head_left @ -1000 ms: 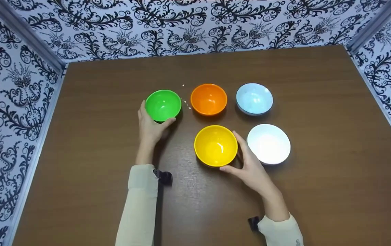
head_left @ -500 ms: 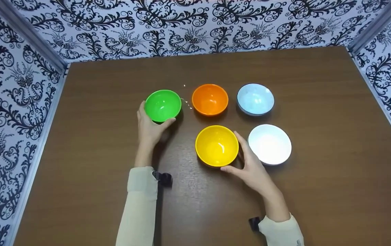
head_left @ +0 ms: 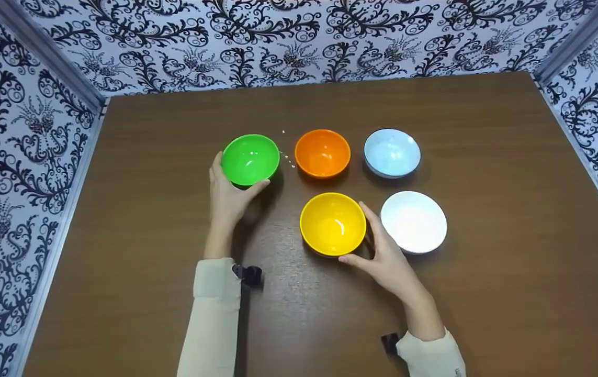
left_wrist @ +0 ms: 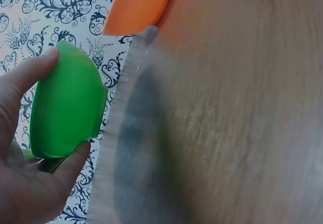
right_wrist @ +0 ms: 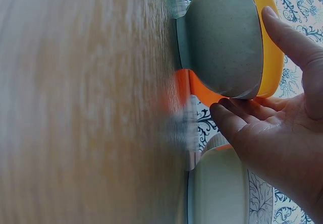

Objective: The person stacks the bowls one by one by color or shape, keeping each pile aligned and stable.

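My left hand (head_left: 228, 199) grips a green bowl (head_left: 250, 159) between thumb and fingers. In the left wrist view the green bowl (left_wrist: 70, 103) is raised, with wallpaper showing between its foot and the table. My right hand (head_left: 385, 259) holds a yellow bowl (head_left: 333, 224) at its right and near side. Seen from the right wrist, the yellow bowl (right_wrist: 272, 42) sits nested in a grey bowl (right_wrist: 224, 40), whose foot is at the table. The thumb is on the rim area, the fingers along the lower side.
An orange bowl (head_left: 323, 153) and a light blue bowl (head_left: 392, 153) stand behind the yellow one. Close to my right hand is a white bowl (head_left: 414, 222). Several tiny white grains (head_left: 289, 161) lie between green and orange. Patterned walls (head_left: 299, 47) enclose the brown table (head_left: 513, 209).
The green bowl has risen slightly in my left hand and looks a little larger. My right hand stays on the yellow bowl. The whole view has shifted very slightly.
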Demonstrator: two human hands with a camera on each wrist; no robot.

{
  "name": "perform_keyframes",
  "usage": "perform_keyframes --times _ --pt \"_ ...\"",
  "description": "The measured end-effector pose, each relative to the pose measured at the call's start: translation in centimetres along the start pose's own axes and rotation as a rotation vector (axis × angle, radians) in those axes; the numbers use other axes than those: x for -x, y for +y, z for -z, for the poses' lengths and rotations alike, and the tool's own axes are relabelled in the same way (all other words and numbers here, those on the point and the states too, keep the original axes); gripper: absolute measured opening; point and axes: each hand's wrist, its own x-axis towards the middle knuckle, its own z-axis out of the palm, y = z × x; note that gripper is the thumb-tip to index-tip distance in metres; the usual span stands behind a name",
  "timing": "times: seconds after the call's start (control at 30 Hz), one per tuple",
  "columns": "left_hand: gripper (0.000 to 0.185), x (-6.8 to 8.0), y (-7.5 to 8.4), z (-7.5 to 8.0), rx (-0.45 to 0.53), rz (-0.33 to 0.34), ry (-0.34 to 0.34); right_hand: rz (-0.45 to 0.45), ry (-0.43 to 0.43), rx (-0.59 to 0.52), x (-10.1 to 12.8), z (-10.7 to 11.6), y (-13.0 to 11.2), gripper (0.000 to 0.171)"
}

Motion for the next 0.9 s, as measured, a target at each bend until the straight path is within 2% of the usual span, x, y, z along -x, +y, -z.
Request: perform_keyframes --times 0.57,0.9 --pt "0.112 1.6 2.7 0.8 0.009 -0.046 -0.058 -0.003 -0.001 -0.005 0.0 0.0 0.1 0.104" --pt "0.111 3.3 4.6 1.0 0.030 -0.096 -0.147 0.000 -0.003 0.003 0.1 0.0 0.0 0.106"
